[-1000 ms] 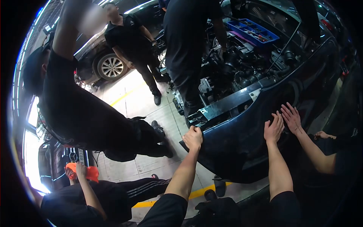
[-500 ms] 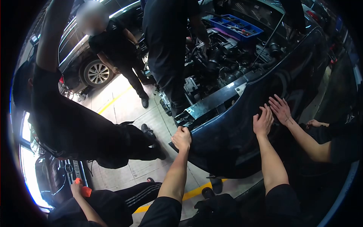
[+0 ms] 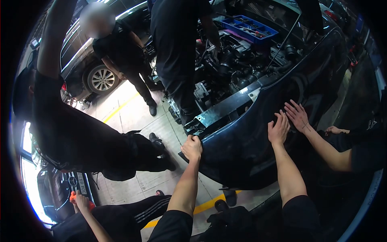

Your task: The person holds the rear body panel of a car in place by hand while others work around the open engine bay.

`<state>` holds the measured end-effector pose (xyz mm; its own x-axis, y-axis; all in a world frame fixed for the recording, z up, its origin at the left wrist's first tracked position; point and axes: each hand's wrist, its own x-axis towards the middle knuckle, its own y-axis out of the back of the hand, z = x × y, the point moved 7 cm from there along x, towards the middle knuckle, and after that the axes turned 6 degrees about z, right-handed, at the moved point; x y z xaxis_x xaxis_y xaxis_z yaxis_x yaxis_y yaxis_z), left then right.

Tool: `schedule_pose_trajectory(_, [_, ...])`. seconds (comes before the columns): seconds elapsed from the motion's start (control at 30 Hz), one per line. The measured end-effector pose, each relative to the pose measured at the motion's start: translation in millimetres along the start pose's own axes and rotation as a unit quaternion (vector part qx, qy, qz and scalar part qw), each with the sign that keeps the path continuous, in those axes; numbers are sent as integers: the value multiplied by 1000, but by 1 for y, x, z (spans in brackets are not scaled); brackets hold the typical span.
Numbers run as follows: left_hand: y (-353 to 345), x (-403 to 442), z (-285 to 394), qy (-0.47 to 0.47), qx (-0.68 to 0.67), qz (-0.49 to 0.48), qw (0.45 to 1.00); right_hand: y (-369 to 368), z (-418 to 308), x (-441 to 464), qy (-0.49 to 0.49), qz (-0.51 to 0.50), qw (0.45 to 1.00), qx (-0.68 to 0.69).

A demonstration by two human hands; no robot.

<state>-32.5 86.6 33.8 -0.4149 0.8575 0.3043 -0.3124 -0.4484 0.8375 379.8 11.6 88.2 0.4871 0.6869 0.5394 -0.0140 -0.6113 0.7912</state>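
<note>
A dark, glossy car fender (image 3: pixel 238 157) runs along the side of an exposed engine bay. My left hand (image 3: pixel 192 148) is closed round its front edge, with the fingertips hidden behind the metal. On the outer face of the fender, my right hand (image 3: pixel 279 128) lies with fingers stretched out, holding nothing. Just right of it, a co-worker's hand (image 3: pixel 297 117) is spread against the same panel. A bare metal crossmember (image 3: pixel 229 105) spans the front of the engine bay behind the fender.
A blue tool tray (image 3: pixel 250 30) rests over the engine (image 3: pixel 234 52). One co-worker (image 3: pixel 175 48) stands at the bay and others at left. Bottom left, a person's hand (image 3: pixel 82 200) holds something orange near a Mercedes grille (image 3: pixel 72 180). A silver wheel (image 3: pixel 102 78) shows behind.
My hands keep their places on the fender. At bottom left, the co-worker's hand with the orange thing has shifted slightly, and the view has moved a little.
</note>
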Motion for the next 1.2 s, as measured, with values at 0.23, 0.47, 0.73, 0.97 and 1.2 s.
schedule_pose_trajectory(0.23, [1,1,0,3,2,0,1000,-1,1,0,-2,-3,1000,-1])
schedule_pose_trajectory(0.47, [2,0,1,2,-1,-2,1000,-1,1,0,-1,1,1000,-6])
schedule_pose_trajectory(0.73, [1,0,0,-4,-11,9,1000,2,-1,0,2,5,1000,1])
schedule_pose_trajectory(0.97, [1,0,1,-6,-1,1,1000,1,0,0,4,10,1000,-1])
schedule_pose_trajectory(1.2, [5,0,4,-3,-5,-7,1000,0,1,0,0,6,1000,2])
